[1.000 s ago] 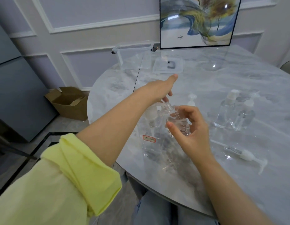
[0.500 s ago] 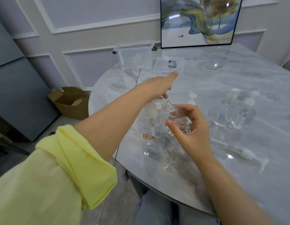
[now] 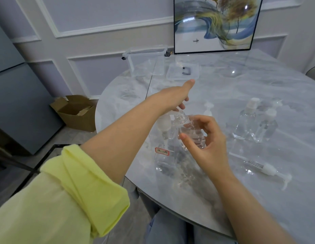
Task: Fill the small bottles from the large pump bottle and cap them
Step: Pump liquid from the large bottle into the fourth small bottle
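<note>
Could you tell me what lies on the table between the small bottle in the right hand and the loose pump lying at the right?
In the head view, only bare marble table shows between the small bottle held by the right hand and the loose pump.

Table (image 3: pixel 259 199): round, grey marble top.
Large pump bottle (image 3: pixel 163 155): stands below the left fingers.
Two capped small bottles (image 3: pixel 255 124): right of the right fingers.
Loose pump (image 3: pixel 266 169): lying flat, nearer.
Clear tub (image 3: pixel 146 61), lid (image 3: pixel 183 71): beyond the left fingertips.
</note>
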Demonstrator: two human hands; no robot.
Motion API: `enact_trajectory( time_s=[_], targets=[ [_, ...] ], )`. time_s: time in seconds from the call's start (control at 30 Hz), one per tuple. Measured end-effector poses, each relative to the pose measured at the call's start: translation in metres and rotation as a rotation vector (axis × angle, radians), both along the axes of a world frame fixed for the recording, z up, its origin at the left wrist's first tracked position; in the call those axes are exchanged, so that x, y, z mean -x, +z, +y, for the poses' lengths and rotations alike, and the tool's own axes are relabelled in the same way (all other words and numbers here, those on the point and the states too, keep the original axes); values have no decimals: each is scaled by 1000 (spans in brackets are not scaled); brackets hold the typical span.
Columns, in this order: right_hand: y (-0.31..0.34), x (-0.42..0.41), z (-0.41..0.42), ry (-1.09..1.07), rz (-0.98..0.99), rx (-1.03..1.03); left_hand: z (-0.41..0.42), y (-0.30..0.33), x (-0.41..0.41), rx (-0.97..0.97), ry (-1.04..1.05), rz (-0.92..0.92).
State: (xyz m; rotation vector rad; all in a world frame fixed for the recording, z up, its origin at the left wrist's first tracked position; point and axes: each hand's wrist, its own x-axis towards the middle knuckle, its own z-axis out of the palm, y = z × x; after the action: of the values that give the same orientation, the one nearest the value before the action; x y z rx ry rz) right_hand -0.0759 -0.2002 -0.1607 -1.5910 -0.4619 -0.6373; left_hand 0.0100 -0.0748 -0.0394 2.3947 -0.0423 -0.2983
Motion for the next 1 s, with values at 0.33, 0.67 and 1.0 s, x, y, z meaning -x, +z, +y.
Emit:
enact_trajectory(
  time_s=[0.33,0.67,1.0],
  targets=[
    [-2,-1,-2,-11,33,-22,-1,12,5,-42,-9,18],
    [-1,-2,-1,2,23,15,1,2,2,-21,8,31],
    [-2,-3,-1,7,51,19,2,-1,4,-55,17,25]
  ],
)
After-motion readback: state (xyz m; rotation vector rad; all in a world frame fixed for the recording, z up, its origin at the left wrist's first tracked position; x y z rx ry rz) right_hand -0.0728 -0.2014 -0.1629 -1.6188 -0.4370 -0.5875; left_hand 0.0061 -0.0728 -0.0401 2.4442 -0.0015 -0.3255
